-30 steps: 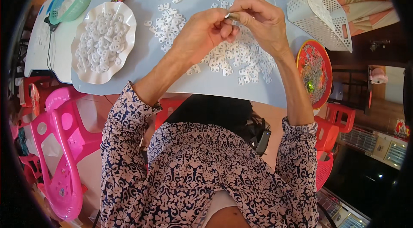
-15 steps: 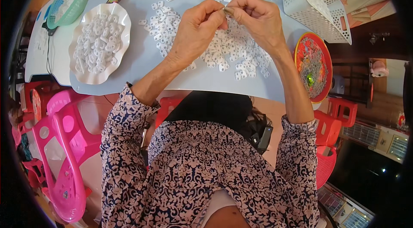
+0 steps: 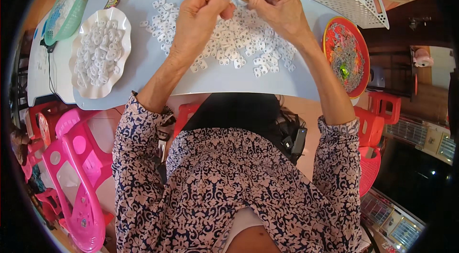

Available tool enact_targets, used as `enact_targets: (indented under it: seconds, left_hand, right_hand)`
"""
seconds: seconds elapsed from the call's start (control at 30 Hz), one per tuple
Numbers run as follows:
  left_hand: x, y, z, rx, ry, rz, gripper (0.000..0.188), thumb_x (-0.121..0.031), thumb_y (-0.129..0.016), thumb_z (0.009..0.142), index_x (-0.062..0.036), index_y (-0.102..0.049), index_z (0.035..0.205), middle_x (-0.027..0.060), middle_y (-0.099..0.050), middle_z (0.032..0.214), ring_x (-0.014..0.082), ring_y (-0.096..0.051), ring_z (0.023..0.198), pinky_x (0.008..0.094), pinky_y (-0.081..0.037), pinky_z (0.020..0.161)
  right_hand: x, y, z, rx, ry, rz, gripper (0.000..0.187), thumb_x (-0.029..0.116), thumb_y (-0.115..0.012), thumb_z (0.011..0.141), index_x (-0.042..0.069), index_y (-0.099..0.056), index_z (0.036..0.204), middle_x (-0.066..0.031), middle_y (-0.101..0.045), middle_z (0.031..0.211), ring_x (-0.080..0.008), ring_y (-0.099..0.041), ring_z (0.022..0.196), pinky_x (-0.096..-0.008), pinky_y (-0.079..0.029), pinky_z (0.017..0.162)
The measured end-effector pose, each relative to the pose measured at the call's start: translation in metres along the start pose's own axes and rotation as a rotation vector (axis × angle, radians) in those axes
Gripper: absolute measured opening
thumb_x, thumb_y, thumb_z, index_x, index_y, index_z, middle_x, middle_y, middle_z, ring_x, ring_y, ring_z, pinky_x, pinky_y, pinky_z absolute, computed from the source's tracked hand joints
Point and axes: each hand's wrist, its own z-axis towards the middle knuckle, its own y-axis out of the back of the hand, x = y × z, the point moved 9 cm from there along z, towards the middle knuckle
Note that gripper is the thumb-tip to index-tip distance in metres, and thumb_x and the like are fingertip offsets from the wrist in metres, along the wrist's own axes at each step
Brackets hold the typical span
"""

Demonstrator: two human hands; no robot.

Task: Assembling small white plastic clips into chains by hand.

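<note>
Both hands are raised over a wide, loose pile of small white plastic pieces with two holes each [image 3: 224, 42], spread on the pale blue table [image 3: 148, 78]. My left hand [image 3: 202, 14] is closed, thumb against the curled fingers; whatever it may hold is too small to name. A short gap away, my right hand [image 3: 282, 11] pinches thumb to fingers, and what lies at its fingertips blends with the white pieces behind. A scalloped white dish [image 3: 126, 23] heaped with rounder white pieces [image 3: 98, 50] stands left of my left hand.
To the right are a red bowl with a yellow rim [image 3: 367, 62], holding small grey metal parts [image 3: 346, 57], and a perforated white basket [image 3: 330, 2]. A green basket [image 3: 79, 9] and a small wrapped packet [image 3: 113, 2] are at far left. Pink plastic chair [image 3: 79, 167] below.
My hands were together at the fingertips and are now a little apart, the left having moved left. The view has shifted slightly, so the table sits higher in the picture.
</note>
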Motion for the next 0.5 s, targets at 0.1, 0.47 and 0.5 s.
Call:
enact_targets:
  seconds: [0.1,0.47,0.5]
  left_hand:
    - [-0.001,0.017,0.003,-0.078,-0.017,-0.154,0.014,-0.012,-0.054,0.087,-0.0012,-0.061,0.083,0.0029,-0.057,0.068,0.0129,-0.058,0.076,0.0268,-0.045,0.076]
    - [-0.021,0.045,0.01,-0.131,-0.177,-0.253,0.014,-0.01,-0.052,0.089,0.0026,-0.058,0.086,0.0059,-0.051,0.069,0.0213,-0.053,0.078,0.0352,-0.042,0.087]
    - [-0.022,0.047,0.011,-0.137,-0.177,-0.249,0.014,-0.01,-0.052,0.089,0.0026,-0.058,0.086,0.0059,-0.051,0.069,0.0213,-0.053,0.078,0.0352,-0.042,0.087]
  right_hand:
    - [-0.013,0.013,-0.007,0.039,0.006,-0.2,0.014,0.012,-0.061,0.081,-0.002,-0.064,0.082,-0.0046,-0.058,0.061,-0.0076,-0.047,0.055,-0.0256,-0.041,0.052]
    - [0.006,-0.014,-0.018,0.168,0.145,-0.292,0.013,0.004,-0.067,0.079,0.001,-0.066,0.092,-0.0053,-0.062,0.072,-0.0093,-0.05,0.057,-0.0245,-0.041,0.052]
    - [0.01,-0.018,-0.019,0.172,0.147,-0.288,0.013,0.004,-0.067,0.079,0.001,-0.066,0.092,-0.0053,-0.062,0.072,-0.0093,-0.05,0.057,-0.0245,-0.041,0.052]
